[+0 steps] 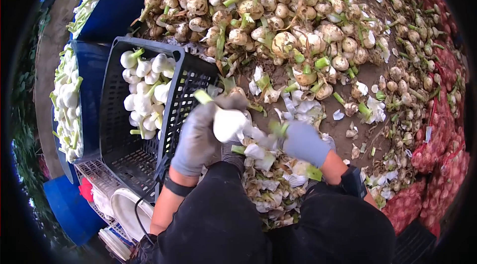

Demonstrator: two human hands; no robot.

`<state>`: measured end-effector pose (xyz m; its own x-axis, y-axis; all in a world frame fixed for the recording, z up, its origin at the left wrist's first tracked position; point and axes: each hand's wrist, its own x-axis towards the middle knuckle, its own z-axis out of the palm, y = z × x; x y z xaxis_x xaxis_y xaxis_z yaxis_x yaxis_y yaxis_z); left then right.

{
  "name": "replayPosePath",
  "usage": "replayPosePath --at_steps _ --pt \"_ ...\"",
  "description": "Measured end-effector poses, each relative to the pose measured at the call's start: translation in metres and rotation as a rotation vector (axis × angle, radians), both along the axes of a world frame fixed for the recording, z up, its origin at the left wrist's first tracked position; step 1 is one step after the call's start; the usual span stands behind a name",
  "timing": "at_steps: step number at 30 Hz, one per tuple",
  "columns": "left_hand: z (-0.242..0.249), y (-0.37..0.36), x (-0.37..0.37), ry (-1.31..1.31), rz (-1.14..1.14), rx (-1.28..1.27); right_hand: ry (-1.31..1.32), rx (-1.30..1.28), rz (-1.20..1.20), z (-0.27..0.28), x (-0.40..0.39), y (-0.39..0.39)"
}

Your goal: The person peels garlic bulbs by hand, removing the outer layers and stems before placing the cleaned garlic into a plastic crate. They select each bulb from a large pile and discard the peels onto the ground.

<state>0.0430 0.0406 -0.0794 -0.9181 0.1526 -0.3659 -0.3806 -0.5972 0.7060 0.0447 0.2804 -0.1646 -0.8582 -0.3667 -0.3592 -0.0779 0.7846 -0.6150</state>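
Note:
My left hand (196, 137), in a soiled grey glove, is closed around a clean white garlic bulb (229, 125) with a short cut green stem pointing up and left. To its right is my right hand (305, 142), gloved in grey, its fingers smeared by motion. A blurred green scrap (279, 128) shows at those fingertips; whether they grip it I cannot make out. Loose garlic skins (273, 179) lie below both hands, between my legs. Left of my left hand stands a black plastic crate (174, 90) partly filled with clean white garlic bulbs (144, 95).
A large heap of unpeeled garlic (278, 15) lies ahead. Blue containers (94, 85) of white garlic line the left, with a blue drum (69, 209) and a white lid (130, 214) nearer me. Red mesh sacks (437, 164) and scattered small bulbs (412, 40) are on the right.

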Motion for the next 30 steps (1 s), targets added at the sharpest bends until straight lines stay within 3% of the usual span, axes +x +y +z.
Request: replayPosePath --at_steps 2,3,5,6,7,8,10,13,14,15,16,18,19,21,22,24,25,26,27,28,30 --pt "0.030 -0.015 -0.012 0.033 0.134 -0.152 -0.422 -0.089 0.507 0.014 0.014 -0.007" --pt "0.043 -0.026 -0.014 0.144 0.328 -0.376 -0.472 -0.016 0.602 0.024 0.014 -0.009" --pt "0.083 -0.056 -0.013 0.426 0.488 -1.000 -0.497 0.091 0.602 0.037 0.001 -0.007" --pt "0.090 -0.066 -0.017 0.522 0.629 -1.048 -0.511 0.199 0.606 0.039 -0.004 -0.006" --pt "0.089 -0.086 -0.017 0.544 0.633 -1.405 -0.394 0.123 0.496 0.035 -0.001 -0.002" --pt "0.094 -0.087 -0.014 0.471 0.590 -1.940 -0.387 0.121 0.497 0.035 -0.002 -0.001" --pt "0.074 -0.050 -0.009 0.597 0.655 -1.539 -0.287 0.069 0.426 0.037 -0.002 -0.004" --pt "0.049 -0.016 -0.014 0.653 -0.214 -1.453 -0.207 0.055 0.440 0.041 -0.006 -0.001" --pt "-0.004 -0.013 -0.015 0.641 -0.190 -1.457 -0.183 -0.002 0.426 0.041 -0.009 0.003" --pt "-0.038 -0.010 -0.021 0.657 -0.316 -1.528 -0.162 -0.054 0.407 0.040 -0.010 0.006" --pt "-0.057 0.000 -0.019 0.552 -0.418 -1.661 -0.148 -0.076 0.425 0.039 -0.010 0.005" --pt "-0.116 0.000 -0.024 0.233 -0.685 -1.608 -0.037 -0.168 0.217 0.037 -0.009 0.008" --pt "-0.135 -0.004 -0.027 0.322 -0.633 -1.623 0.012 -0.179 0.189 0.033 -0.008 0.011" --pt "-0.123 -0.003 -0.032 0.405 -0.581 -1.632 0.065 -0.263 0.138 0.027 -0.014 0.014" --pt "-0.117 0.000 -0.028 0.330 -0.408 -1.404 0.109 -0.339 0.076 0.025 -0.014 0.016" --pt "-0.098 0.009 -0.025 0.197 -0.191 -0.946 -0.134 -0.359 -0.109 0.033 -0.020 0.012" --pt "-0.080 0.013 -0.024 0.129 -0.320 -0.864 -0.297 -0.400 -0.204 0.048 -0.025 0.006" --pt "-0.059 0.018 -0.023 0.066 -0.455 -0.765 -0.286 -0.492 -0.205 0.023 -0.020 0.008" --pt "-0.047 0.027 -0.023 0.139 -0.502 -0.849 -0.278 -0.585 -0.203 -0.003 -0.015 0.010" --pt "-0.038 0.035 -0.023 0.213 -0.545 -0.935 -0.502 -0.695 -0.367 0.038 -0.023 -0.002" --pt "-0.025 0.043 -0.021 0.304 -0.428 -0.764 -0.602 -0.709 -0.467 0.044 -0.030 0.003"
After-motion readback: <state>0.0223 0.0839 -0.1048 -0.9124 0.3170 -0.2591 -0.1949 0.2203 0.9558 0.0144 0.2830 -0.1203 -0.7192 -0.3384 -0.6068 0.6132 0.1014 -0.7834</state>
